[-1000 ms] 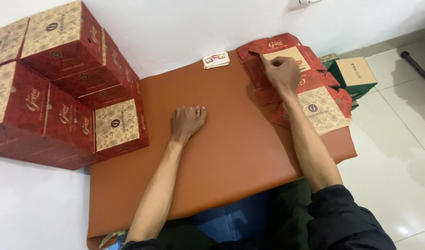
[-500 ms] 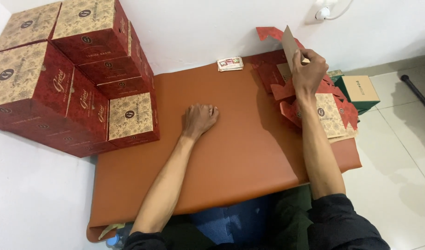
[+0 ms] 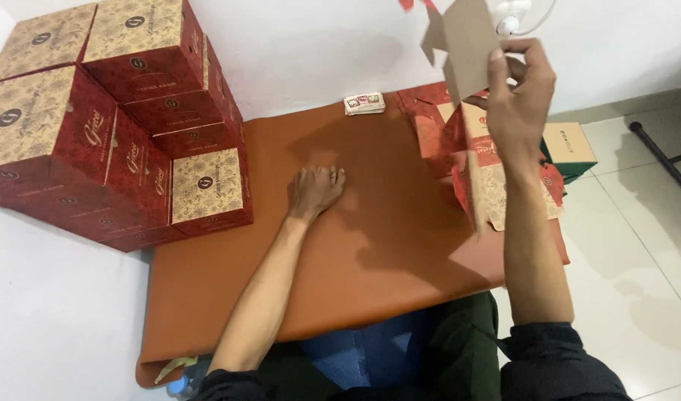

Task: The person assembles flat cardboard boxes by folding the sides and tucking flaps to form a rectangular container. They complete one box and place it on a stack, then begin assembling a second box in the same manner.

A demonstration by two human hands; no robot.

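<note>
My right hand (image 3: 520, 96) is raised high at the upper right, pinching a flat unfolded cardboard box blank (image 3: 466, 44), brown inside with red edges, lifted well above the mat. Below it lies a pile of red-and-gold flat box blanks (image 3: 496, 186) at the mat's right edge. My left hand (image 3: 316, 190) rests on the orange-brown mat (image 3: 370, 260) near its middle, fingers curled, holding nothing.
A stack of assembled red-and-gold boxes (image 3: 110, 119) stands at the left on the mat's edge. A small card packet (image 3: 364, 103) lies at the mat's far edge by the white wall. A green and tan box (image 3: 570, 148) sits on the tiled floor at the right.
My right hand has taken one flat blank off the pile and raised it from the mat up to head height. My left hand has stayed on the mat.
</note>
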